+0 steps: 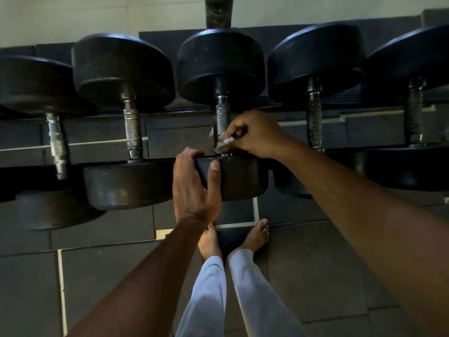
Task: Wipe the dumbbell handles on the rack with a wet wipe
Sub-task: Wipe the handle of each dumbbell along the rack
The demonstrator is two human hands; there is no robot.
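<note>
Head view, looking down over a row of black round-headed dumbbells with knurled metal handles lying side by side on a rack

Right hand (252,135): fingers curled, pinching a crumpled white wet wipe (224,144) against the near end of the knurled steel handle of the centre dumbbell (222,119). Wipe sits on the right side of the handle, just above the near head; a small scrap of white also shows on the handle's left side, so the wipe seems to wrap round it, though the back is hidden

Left hand (194,186): fingers hooked over the top edge of the black round near head of the centre dumbbell (243,178), thumb laid flat up its front face. Grip is close, hand partly wrapped round the head's left portion

The two hands are near each other; the wipe lies just above and right of the left thumb tip

Neighbouring handle to the left (132,132) and to the right (314,125) are untouched. Below: dark rubber floor tiles (97,276), bare feet, light trouser legs
</note>
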